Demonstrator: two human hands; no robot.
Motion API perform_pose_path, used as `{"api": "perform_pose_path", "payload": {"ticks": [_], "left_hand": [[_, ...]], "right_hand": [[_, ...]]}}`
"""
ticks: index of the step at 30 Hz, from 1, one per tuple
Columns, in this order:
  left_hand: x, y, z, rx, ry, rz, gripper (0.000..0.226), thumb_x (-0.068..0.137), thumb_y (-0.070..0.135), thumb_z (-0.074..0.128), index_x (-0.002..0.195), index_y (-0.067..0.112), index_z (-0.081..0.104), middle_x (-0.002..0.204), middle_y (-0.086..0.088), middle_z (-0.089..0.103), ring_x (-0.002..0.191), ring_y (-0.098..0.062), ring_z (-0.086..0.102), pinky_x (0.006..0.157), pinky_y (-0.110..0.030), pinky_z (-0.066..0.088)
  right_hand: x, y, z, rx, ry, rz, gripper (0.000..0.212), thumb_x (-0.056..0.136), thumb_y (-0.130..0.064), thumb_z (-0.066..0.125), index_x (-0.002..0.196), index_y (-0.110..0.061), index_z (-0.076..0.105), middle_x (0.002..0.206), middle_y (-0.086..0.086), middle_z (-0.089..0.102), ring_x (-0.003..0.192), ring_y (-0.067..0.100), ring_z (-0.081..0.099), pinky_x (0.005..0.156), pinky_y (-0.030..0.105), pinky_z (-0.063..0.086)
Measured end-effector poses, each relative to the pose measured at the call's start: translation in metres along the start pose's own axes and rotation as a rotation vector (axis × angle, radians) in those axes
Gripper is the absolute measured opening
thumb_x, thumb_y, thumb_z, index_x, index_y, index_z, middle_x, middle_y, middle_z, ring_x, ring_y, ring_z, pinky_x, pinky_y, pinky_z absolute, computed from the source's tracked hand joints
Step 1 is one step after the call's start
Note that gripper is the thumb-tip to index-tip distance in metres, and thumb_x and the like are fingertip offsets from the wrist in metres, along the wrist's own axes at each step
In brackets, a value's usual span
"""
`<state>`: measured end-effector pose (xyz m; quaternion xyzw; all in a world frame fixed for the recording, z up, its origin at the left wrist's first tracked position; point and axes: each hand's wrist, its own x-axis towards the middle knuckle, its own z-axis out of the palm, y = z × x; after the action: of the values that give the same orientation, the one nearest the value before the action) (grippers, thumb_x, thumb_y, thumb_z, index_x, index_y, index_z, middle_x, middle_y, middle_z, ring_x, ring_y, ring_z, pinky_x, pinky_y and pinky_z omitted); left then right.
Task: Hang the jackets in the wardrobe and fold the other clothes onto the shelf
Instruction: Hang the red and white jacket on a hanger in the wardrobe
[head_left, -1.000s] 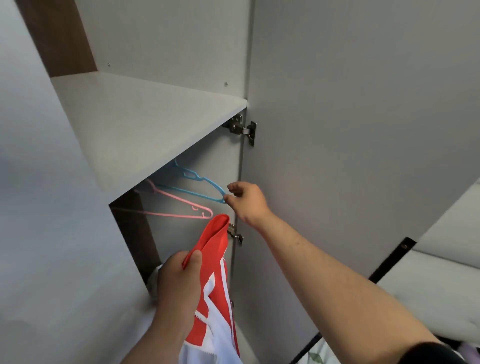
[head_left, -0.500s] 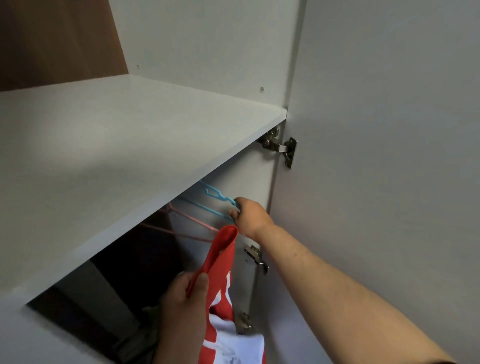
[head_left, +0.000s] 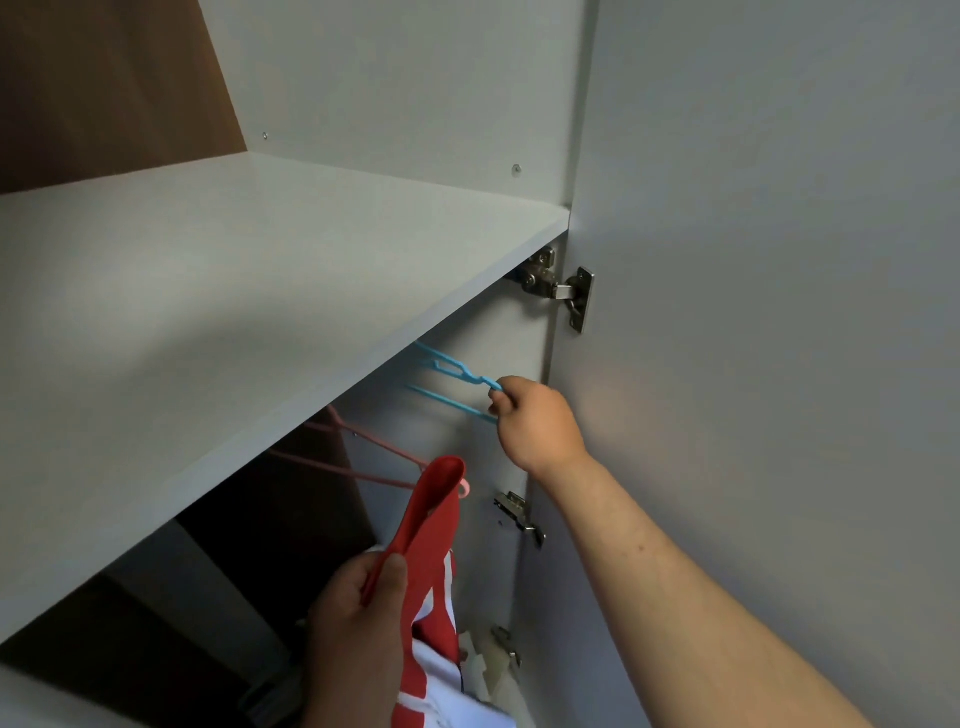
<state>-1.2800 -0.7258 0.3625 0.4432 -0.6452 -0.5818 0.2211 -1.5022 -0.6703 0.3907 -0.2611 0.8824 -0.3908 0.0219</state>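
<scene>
Head view is showing the right hand (head_left: 535, 423) pinching the near tip of a thin blue plastic hanger (head_left: 451, 370) with curled fingers, just under the front edge of the pale grey wardrobe shelf (head_left: 260, 291); the hanger's far part is running out of sight beneath that shelf, so its hook and any rail cannot be seen. The left hand (head_left: 353, 613) is gripping a fold of a soft red-and-white jacket (head_left: 434, 525) near the bottom centre, thumb pressing over the cloth; a red loop is standing up above the fist while the rest is drooping down out of frame. A thin pink plastic hanger (head_left: 363, 462) is hanging left of the blue one, its near end passing behind the red loop.

The jacket is looking light and limp, likely to sag and slide off a smooth hanger arm; taking it at the collar or a shoulder seam would probably be steadying it best. The blue hanger is appearing light, stiff yet slightly springy; a grip nearer its neck would likely be giving more control than the tip.
</scene>
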Motion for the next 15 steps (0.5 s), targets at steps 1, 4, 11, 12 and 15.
{"api": "perform_pose_path", "payload": {"ticks": [1, 4, 11, 12, 15], "left_hand": [[0.0, -0.001, 0.0, -0.001, -0.003, 0.003, 0.017, 0.096, 0.03, 0.059, 0.079, 0.032, 0.061, 0.091, 0.005, 0.067, 0.086, -0.017, 0.061, 0.081, -0.036, 0.047], [-0.003, -0.007, -0.001, 0.009, -0.029, -0.009, 0.012, 0.095, 0.031, 0.059, 0.084, 0.03, 0.064, 0.1, -0.001, 0.07, 0.094, -0.023, 0.063, 0.091, -0.04, 0.049], [-0.025, -0.014, -0.001, 0.031, -0.099, 0.047, 0.027, 0.096, 0.033, 0.057, 0.08, 0.053, 0.065, 0.093, -0.001, 0.071, 0.092, -0.026, 0.065, 0.094, -0.051, 0.05], [-0.03, -0.013, -0.002, 0.013, -0.118, 0.058, 0.026, 0.097, 0.032, 0.058, 0.082, 0.051, 0.066, 0.089, -0.001, 0.072, 0.089, -0.027, 0.066, 0.091, -0.052, 0.052], [-0.051, -0.01, -0.006, -0.05, -0.19, 0.104, 0.013, 0.083, 0.048, 0.055, 0.085, 0.046, 0.068, 0.083, -0.001, 0.073, 0.083, -0.027, 0.069, 0.085, -0.053, 0.055]], "right_hand": [[-0.006, 0.0, -0.005, 0.002, 0.036, 0.018, 0.026, 0.101, -0.024, 0.046, 0.084, -0.01, 0.061, 0.087, 0.009, 0.07, 0.084, 0.032, 0.061, 0.072, 0.041, 0.051], [-0.036, 0.006, -0.013, 0.043, 0.08, 0.087, 0.027, 0.1, -0.024, 0.046, 0.086, -0.008, 0.062, 0.088, 0.009, 0.071, 0.085, 0.031, 0.062, 0.073, 0.041, 0.052], [-0.165, 0.023, -0.007, 0.3, 0.09, 0.271, 0.031, 0.101, -0.013, 0.048, 0.075, -0.022, 0.061, 0.072, 0.004, 0.071, 0.061, 0.02, 0.061, 0.064, 0.041, 0.052], [-0.183, 0.021, -0.005, 0.357, 0.083, 0.295, 0.029, 0.101, -0.013, 0.048, 0.078, -0.022, 0.062, 0.073, 0.004, 0.071, 0.057, 0.018, 0.057, 0.062, 0.039, 0.05], [-0.234, 0.01, -0.003, 0.447, 0.084, 0.269, 0.021, 0.101, -0.01, 0.05, 0.087, -0.023, 0.06, 0.08, -0.007, 0.071, 0.061, 0.003, 0.055, 0.063, 0.018, 0.046]]}}
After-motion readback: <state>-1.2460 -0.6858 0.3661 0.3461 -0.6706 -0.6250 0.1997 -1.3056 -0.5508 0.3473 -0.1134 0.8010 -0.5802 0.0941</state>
